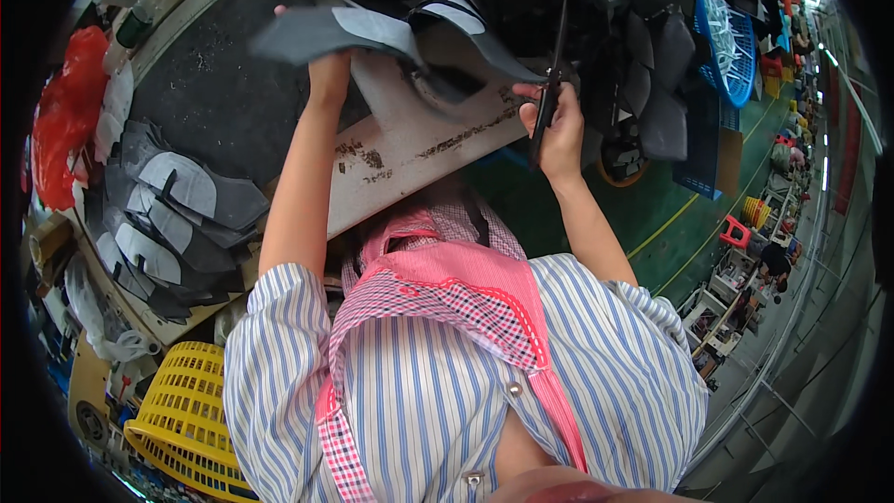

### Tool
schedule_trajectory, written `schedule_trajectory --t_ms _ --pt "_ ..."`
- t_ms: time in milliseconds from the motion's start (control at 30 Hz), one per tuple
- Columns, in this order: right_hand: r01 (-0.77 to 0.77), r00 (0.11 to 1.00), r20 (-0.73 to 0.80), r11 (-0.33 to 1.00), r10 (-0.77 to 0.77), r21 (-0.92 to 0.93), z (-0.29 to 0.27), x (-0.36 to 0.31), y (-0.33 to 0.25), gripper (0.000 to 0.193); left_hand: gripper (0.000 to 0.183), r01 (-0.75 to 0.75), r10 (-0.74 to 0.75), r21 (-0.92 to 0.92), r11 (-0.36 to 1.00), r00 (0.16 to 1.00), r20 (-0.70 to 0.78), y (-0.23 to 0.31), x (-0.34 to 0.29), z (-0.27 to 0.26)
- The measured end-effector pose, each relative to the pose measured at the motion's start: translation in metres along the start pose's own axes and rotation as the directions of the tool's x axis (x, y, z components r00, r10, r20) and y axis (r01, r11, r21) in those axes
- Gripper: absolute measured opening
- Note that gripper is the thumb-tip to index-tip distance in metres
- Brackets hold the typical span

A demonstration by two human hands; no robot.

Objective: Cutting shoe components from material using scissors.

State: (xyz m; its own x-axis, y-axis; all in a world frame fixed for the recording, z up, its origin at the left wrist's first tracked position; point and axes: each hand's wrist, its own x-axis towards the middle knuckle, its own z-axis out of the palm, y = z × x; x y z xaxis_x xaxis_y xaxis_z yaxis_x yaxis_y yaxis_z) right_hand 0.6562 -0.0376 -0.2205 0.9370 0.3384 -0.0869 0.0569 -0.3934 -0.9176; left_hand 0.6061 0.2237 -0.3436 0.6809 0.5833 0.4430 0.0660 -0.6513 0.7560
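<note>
My left hand (328, 61) is raised over the table's edge, gripping a dark grey cut piece (307, 30) with a light grey patch; motion blurs the piece and covers part of the fingers. Just right of it hangs a second dark piece (484, 42) with a pale patch; whether the two are joined cannot be made out. In my right hand (561, 126) is a pair of long, narrow black scissors (557, 61), blades pointing up and away. Their tip is beside the second piece, and the handles are mostly hidden by my fingers.
Stacked grey pieces with pale patches (182, 214) lie at the table's left. Dark pieces (643, 47) heap up at the far right, beside a blue basket (745, 61). A red plastic bag (70, 116) sits far left, a yellow basket (191, 410) lower left.
</note>
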Motion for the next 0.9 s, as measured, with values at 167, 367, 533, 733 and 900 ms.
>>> schedule_trajectory --t_ms 167,367,533,733,900 --pt "-0.11 0.977 0.191 0.99 0.092 0.084 -0.031 -0.025 -0.044 0.031 0.074 0.467 -0.443 -0.82 -0.33 0.69 0.572 0.017 -0.01 0.012" --pt "-0.112 0.918 0.396 0.939 -0.028 0.326 -0.072 -0.041 -0.073 0.055 0.047 0.689 -0.575 -0.679 -0.256 0.456 0.68 0.022 -0.009 0.015" --pt "0.038 0.929 0.329 0.925 -0.172 0.378 -0.113 0.0 -0.095 0.059 0.048 0.78 -0.42 -0.6 0.179 0.612 0.67 0.054 0.018 0.015" --pt "0.423 0.88 -0.005 0.791 -0.474 -0.441 -0.147 0.139 -0.099 0.034 0.021 0.455 -0.328 -0.276 0.847 0.855 0.403 0.067 0.006 0.018" --pt "0.304 0.883 -0.01 0.588 -0.469 -0.749 -0.102 0.237 -0.054 0.081 0.053 -0.217 0.14 0.117 0.969 0.876 0.462 0.095 0.045 0.034"
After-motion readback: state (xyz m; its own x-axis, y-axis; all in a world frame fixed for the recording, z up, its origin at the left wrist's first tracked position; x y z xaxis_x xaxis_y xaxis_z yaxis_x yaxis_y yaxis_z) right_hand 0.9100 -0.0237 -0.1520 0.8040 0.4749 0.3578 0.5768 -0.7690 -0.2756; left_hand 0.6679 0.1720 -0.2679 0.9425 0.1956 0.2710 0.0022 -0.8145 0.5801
